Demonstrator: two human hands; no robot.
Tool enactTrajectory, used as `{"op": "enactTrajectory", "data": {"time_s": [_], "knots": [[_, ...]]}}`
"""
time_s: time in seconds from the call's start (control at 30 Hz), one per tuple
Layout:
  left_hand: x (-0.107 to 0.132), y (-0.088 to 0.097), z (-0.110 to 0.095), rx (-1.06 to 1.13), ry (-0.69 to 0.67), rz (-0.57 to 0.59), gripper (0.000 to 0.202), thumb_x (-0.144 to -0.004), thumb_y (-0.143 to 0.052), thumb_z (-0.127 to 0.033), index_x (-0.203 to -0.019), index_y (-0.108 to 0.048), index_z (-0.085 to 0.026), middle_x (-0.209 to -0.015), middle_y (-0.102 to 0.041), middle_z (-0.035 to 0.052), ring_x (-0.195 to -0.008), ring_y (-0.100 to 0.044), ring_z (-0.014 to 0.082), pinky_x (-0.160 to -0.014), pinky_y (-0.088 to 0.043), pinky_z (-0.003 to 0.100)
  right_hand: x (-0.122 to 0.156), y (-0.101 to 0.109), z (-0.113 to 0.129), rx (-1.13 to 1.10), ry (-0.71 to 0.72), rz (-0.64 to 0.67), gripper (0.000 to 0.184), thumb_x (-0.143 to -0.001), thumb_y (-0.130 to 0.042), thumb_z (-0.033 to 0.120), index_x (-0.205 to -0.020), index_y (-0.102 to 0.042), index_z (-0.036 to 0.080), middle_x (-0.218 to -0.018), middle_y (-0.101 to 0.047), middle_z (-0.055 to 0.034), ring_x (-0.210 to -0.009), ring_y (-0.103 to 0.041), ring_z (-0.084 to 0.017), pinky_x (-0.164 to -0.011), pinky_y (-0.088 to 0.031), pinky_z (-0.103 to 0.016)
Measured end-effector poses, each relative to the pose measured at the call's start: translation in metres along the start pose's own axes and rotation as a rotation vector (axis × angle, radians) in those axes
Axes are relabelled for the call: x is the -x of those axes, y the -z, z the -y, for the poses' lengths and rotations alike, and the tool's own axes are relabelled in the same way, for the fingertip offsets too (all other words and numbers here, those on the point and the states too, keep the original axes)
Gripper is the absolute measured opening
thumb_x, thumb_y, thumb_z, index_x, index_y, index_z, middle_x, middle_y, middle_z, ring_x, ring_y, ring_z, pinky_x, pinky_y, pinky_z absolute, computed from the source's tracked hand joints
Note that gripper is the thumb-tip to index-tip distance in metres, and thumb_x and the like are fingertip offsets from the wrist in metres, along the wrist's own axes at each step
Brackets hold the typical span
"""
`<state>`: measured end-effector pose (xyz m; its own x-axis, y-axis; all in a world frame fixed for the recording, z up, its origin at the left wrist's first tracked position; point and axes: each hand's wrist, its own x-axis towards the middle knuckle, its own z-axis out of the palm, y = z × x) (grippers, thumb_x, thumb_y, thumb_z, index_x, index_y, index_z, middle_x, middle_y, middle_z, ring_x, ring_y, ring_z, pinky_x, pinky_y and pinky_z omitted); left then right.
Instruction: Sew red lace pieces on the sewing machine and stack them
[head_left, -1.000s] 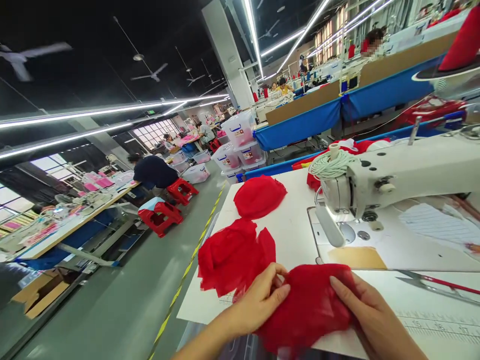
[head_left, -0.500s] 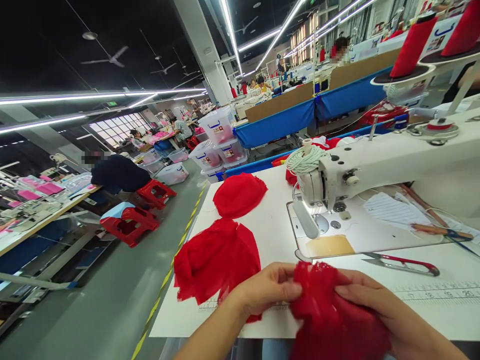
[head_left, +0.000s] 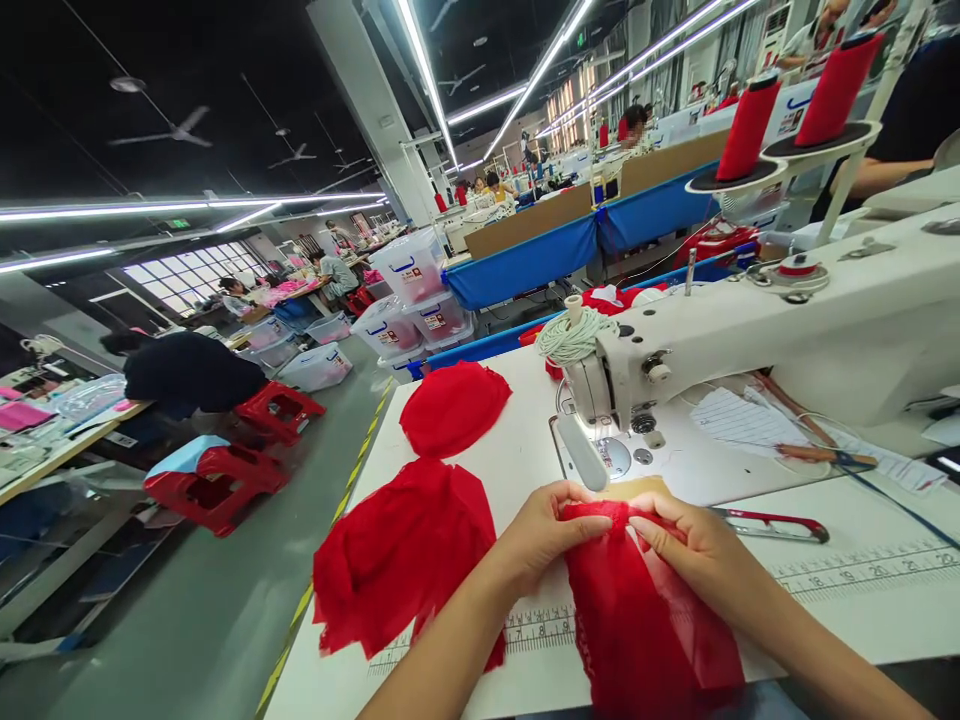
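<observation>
Between my two hands hangs a piece of sheer red fabric [head_left: 630,620], pinched along its top edge and falling over the table's front. My left hand [head_left: 551,530] is closed on that edge, thumb on top. Close beside it, my right hand [head_left: 679,540] pinches the same edge. Just beyond my fingers stands a white sewing machine [head_left: 720,330], its needle area lit. To the left lie a heap of red fabric [head_left: 412,550] and, behind it, a smaller rounded red piece [head_left: 454,408].
Red-handled thread snips [head_left: 780,524] lie right of my right hand. A printed ruler [head_left: 862,570] runs along the table front. Red thread cones [head_left: 750,125] stand behind the machine. Across the aisle are red stools [head_left: 217,480], a seated person [head_left: 191,375] and stacked plastic bins [head_left: 409,265].
Both hands have moved up toward the machine with the red fabric and closer together. The bunched cloth now hangs longer and flatter. The camera view has shifted to the right.
</observation>
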<state>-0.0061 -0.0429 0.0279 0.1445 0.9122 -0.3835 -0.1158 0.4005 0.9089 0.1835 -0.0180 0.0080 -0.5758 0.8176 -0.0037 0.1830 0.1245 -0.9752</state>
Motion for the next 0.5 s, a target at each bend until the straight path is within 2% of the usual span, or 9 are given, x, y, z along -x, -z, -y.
{"op": "enactTrajectory", "data": {"time_s": [0.13,0.27,0.5], "knots": [[-0.0062,-0.0034,0.0012,-0.039,-0.003,0.013,0.038,-0.058,-0.083,-0.044,-0.072,-0.065,-0.014,-0.067,-0.064,-0.0010,-0.061,-0.053,0.0102,-0.059,-0.037,0.022,0.0004,-0.0003,0.0024,-0.021,-0.002,-0.044,0.031,-0.089,-0.044,0.045,-0.089,-0.065,0.022,-0.086,-0.069,-0.0007,-0.080,-0.062,-0.020,-0.072,-0.046,-0.029],[-0.0056,-0.0035,-0.0003,-0.073,0.001,0.063,0.035,-0.062,-0.079,-0.046,-0.076,-0.068,-0.015,-0.068,-0.064,-0.0021,-0.062,-0.052,0.0103,-0.061,-0.037,0.022,0.0000,-0.0009,0.0019,-0.006,-0.006,-0.079,0.033,-0.089,-0.043,0.047,-0.081,-0.063,0.021,-0.079,-0.067,-0.0010,-0.075,-0.060,-0.020,-0.067,-0.045,-0.029],[-0.0011,-0.0052,-0.0066,-0.076,0.026,0.183,0.027,-0.066,-0.079,-0.038,-0.068,-0.067,-0.014,-0.065,-0.061,-0.0022,-0.061,-0.050,0.0101,-0.059,-0.034,0.022,-0.0012,-0.0004,0.0015,0.085,0.009,-0.069,0.032,-0.091,-0.039,0.044,-0.076,-0.058,0.022,-0.074,-0.062,0.0009,-0.069,-0.055,-0.017,-0.062,-0.042,-0.027]]}}
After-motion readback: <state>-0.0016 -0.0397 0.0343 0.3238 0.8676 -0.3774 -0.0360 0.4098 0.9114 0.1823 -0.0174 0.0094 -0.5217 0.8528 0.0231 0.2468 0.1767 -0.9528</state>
